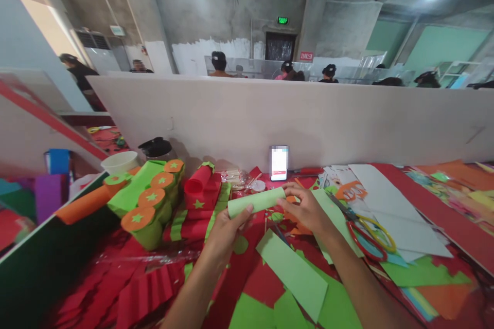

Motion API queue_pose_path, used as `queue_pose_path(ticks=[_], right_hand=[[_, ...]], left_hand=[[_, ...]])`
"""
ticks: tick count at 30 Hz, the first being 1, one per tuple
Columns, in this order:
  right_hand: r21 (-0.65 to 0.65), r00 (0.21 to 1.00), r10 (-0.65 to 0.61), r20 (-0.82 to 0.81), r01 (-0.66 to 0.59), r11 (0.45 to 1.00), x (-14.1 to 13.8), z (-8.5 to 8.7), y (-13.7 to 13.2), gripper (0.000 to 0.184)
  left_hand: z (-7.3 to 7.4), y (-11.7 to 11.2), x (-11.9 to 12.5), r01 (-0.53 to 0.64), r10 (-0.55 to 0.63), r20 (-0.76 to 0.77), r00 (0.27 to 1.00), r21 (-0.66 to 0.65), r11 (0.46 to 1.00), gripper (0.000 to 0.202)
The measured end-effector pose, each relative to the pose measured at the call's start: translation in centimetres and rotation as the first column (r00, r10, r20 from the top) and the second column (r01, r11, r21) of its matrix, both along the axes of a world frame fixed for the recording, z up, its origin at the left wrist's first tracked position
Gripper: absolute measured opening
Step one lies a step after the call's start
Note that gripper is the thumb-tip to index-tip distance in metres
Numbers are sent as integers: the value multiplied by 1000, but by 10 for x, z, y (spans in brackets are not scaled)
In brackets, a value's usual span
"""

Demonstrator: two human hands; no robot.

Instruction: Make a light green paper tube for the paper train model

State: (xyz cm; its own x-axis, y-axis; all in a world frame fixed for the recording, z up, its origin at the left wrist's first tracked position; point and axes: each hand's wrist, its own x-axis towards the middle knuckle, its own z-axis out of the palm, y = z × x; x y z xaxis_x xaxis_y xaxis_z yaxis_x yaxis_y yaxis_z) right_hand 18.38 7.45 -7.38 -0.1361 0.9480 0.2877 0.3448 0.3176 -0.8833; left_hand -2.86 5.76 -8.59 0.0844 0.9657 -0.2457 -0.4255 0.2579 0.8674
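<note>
- 6 o'clock, nearest you: a pale green strip (pixel 293 272) lies flat on the red sheets, just below your wrists. Pleated red paper (pixel 142 288) lies at 8 o'clock.
- Your left hand (pixel 227 226) pinches the left end of the light green paper roll (pixel 257 201), thumb on top and fingers curled under.
- Your right hand (pixel 304 208) is closed over the roll's right end, fingers wrapped across it.
- The roll sits between both hands above mid-table, its right end tilted slightly up.
- 3 o'clock: scissors (pixel 366 234) with red and yellow handles, just beside your right forearm, on white sheets (pixel 386 200).
- 9 o'clock: a stack of red rolls (pixel 200 190), close to your left hand. Past it are green rolls with orange caps (pixel 150 200), then an orange roll (pixel 83 204).
- 12 o'clock: a phone (pixel 279 162) stands upright against the partition (pixel 270 113), just beyond the roll.
- 10 o'clock, farther off: a white cup (pixel 120 161).
- Over the partition you can see other people's heads, well apart from your bench.
</note>
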Motion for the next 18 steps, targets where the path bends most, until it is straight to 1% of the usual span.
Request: queue_pose_path(ticks=[3, 5, 7, 10, 11, 13, 14, 15, 16, 18], right_hand=[[-9, 999, -6, 43, 6, 1000, 2, 3, -2, 18], [8, 994, -39, 103, 39, 999, 6, 12, -5, 21], [49, 977, -98, 192, 90, 995, 12, 27, -12, 23], [114, 926, -183, 330, 154, 982, 23, 56, -23, 23], [113, 902, -193, 386, 161, 980, 28, 65, -27, 22], [52, 842, -153, 517, 147, 988, 43, 77, -32, 23], [-5, 804, -109, 585, 137, 991, 53, 79, -34, 24], [-63, 754, -69, 653, 144, 987, 66, 78, -36, 25], [-98, 695, -61, 717, 186, 978, 80, 73, -38, 25], [-100, 578, -96, 811, 299, 949, 114, 54, -44, 27]], left_hand=[[-6, 3, -2, -9, 9, 27, 1000, -12, 1000, 38], [-10, 5, -2, -20, 21, 54, 998, -24, 1000, 39], [-11, 6, -2, -27, 29, 76, 997, -26, 999, 39], [-8, 5, -2, -21, 23, 93, 995, -15, 1000, 39], [-6, 4, -1, -18, 19, 93, 995, -12, 1000, 38], [-1, 2, -1, -17, 18, 82, 996, -10, 1000, 36], [1, 1, -2, -19, 20, 73, 997, -8, 1000, 35], [3, 0, -2, -22, 22, 64, 998, -5, 1000, 34], [5, 0, -2, -22, 22, 53, 998, -3, 1000, 33], [7, -1, -3, -11, 11, 36, 999, 1, 1000, 31]])
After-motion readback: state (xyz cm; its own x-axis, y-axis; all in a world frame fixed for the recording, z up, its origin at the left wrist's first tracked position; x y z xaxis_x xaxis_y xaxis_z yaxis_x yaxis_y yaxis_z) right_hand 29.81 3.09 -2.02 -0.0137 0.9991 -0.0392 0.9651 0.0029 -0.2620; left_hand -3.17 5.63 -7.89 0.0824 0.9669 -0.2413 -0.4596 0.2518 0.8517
